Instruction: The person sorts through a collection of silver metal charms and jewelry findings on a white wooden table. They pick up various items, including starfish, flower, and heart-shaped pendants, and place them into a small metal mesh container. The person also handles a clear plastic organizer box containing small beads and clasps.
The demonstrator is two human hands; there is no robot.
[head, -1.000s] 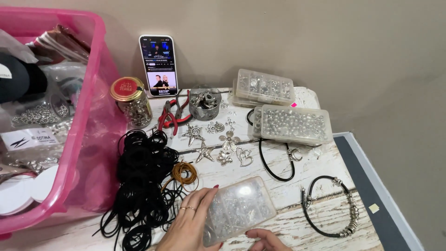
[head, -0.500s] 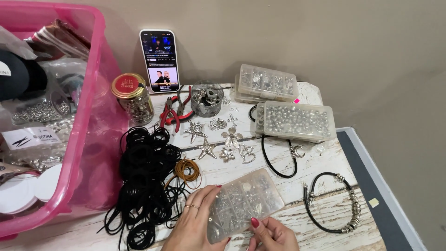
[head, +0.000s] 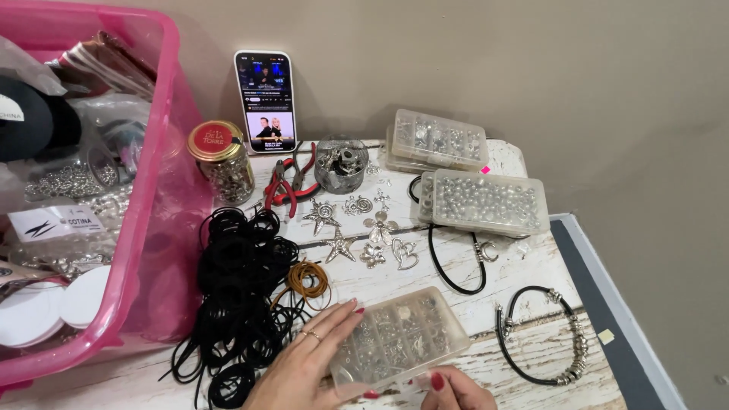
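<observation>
My left hand [head: 307, 361] lies flat against the left side of a clear plastic compartment box [head: 402, 338] full of small silver findings, near the table's front edge. My right hand [head: 448, 387] grips the box's front edge with thumb and fingertips; only part of that hand shows at the bottom of the frame. Just left of the box sits a pile of black cord [head: 239, 292] with a small coil of brown cord [head: 307, 279] on it.
Silver charms [head: 368, 228] lie mid-table with red pliers [head: 288, 182], a small tin [head: 341, 163], a gold-lidded jar [head: 222, 159] and a propped phone [head: 266, 99]. Two bead boxes [head: 486, 201] sit at the back right, a black beaded bracelet [head: 543, 345] right. A pink bin [head: 144, 228] fills the left.
My right hand has come up from below the frame and taken hold of the clear box's front edge. The box has shifted slightly toward me; my left hand stays against it.
</observation>
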